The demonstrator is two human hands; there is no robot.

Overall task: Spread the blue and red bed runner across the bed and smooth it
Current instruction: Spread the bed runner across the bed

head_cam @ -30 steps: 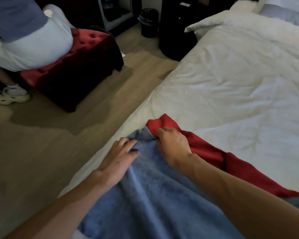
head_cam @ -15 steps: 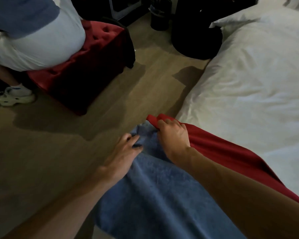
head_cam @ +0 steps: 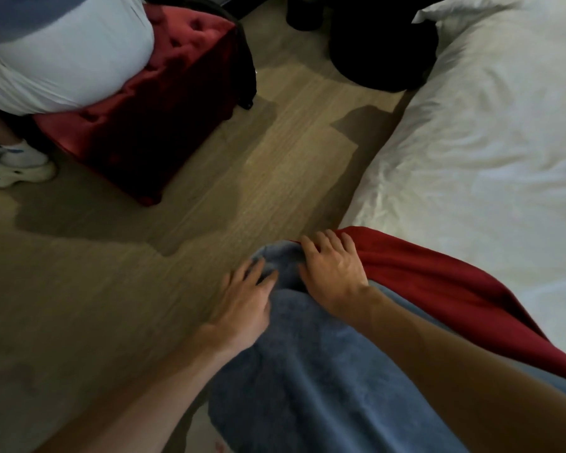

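Observation:
The bed runner [head_cam: 307, 371] is fuzzy blue on top with a red underside [head_cam: 438, 289] showing along its far edge. It lies over the near left edge of the white bed [head_cam: 487, 142], its corner hanging past the bed's side. My left hand [head_cam: 242, 302] lies flat on the blue fabric at the runner's left edge, fingers straight. My right hand [head_cam: 334, 273] presses on the corner where blue meets red, fingers spread and slightly bent over the edge.
A wooden floor [head_cam: 209, 191] runs left of the bed. A person [head_cam: 62, 53] sits on a red tufted bench [head_cam: 151, 109] at upper left. A dark round object [head_cam: 379, 50] stands on the floor by the bed's side. A white pillow [head_cam: 455, 11] is at top right.
Both hands have slid the runner's corner left, from on top of the white cover to over the bed's side edge. My view has shifted left, showing more floor.

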